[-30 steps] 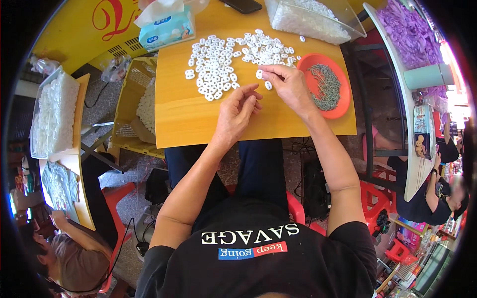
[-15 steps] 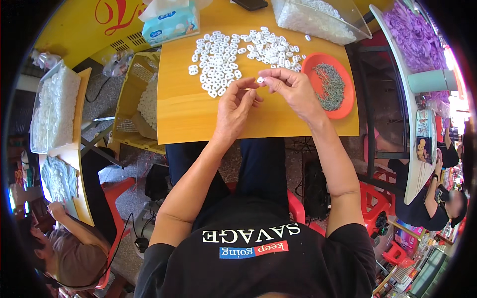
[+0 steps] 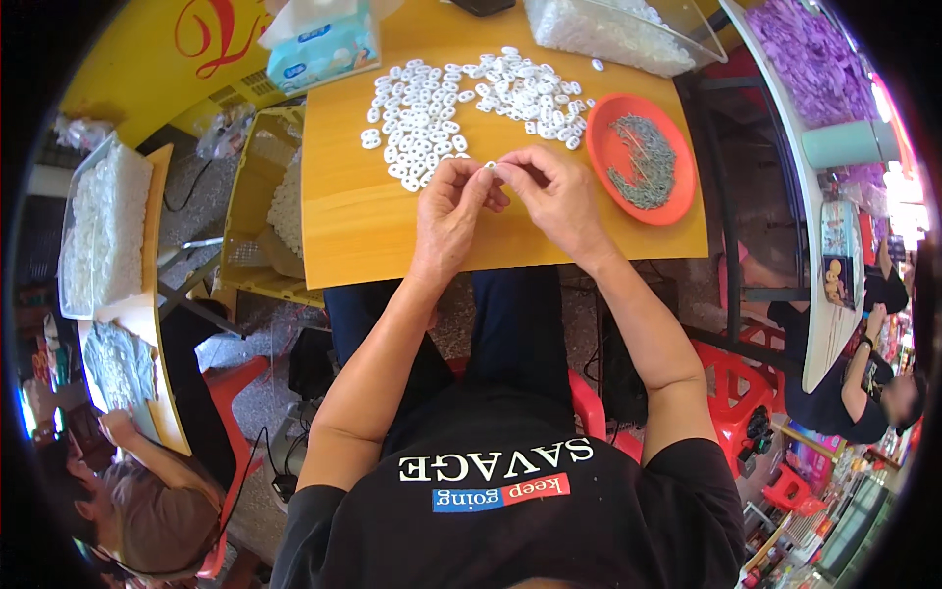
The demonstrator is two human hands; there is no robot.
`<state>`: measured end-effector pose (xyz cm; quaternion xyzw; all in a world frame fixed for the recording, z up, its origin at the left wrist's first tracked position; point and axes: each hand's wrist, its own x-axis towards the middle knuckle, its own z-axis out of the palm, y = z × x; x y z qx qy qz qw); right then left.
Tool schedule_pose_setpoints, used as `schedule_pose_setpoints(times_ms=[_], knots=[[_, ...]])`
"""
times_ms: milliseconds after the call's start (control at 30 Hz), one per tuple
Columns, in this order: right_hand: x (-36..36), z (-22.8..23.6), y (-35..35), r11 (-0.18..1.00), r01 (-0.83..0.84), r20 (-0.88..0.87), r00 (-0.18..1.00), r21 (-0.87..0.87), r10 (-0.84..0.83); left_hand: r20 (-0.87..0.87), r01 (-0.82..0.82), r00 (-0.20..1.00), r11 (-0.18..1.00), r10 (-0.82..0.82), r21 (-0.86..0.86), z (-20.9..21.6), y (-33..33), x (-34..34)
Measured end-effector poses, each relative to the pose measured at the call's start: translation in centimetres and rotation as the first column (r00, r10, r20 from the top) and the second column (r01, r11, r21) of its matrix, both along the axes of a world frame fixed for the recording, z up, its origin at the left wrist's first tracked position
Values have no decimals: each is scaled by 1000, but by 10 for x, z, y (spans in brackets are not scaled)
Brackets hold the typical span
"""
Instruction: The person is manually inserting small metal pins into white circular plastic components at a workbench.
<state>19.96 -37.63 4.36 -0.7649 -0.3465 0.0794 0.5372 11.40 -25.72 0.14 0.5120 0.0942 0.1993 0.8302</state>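
A small white oval piece with holes (image 3: 491, 166) is pinched between the fingertips of both my hands, above the table's near half. My left hand (image 3: 449, 218) holds it from the left with curled fingers. On its right side, the thumb and forefinger of my right hand (image 3: 559, 201) close on it. Many similar white pieces lie just beyond in two loose groups, a left pile (image 3: 417, 113) and a right pile (image 3: 530, 93). To the right of my right hand sits an orange-red dish (image 3: 598, 147) of small grey metal parts (image 3: 648, 177), too fine to name.
A tissue pack (image 3: 329, 54) and a clear bin of whitish pieces (image 3: 608, 34) stand at the table's far side. On the left are a yellow crate (image 3: 240, 216) and another person (image 3: 147, 501) at a side table. A shelf with purple material (image 3: 810, 64) is at right.
My hands have come together, and the white piece, earlier in my right fingertips, is now gripped by both. The right hand moved slightly left. The view shifted a little.
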Motion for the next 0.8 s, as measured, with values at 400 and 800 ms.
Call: schedule_pose_setpoints(times_ms=[400, 800], knots=[[-6, 6, -15, 997, 75, 120, 990, 34, -79, -75, 32, 997, 997, -26, 72, 1, -1, -3], [96, 31, -119, 887, 423, 355, 870, -183, -342, -82, 41, 996, 997, -36, 60, 2, -2, -3]])
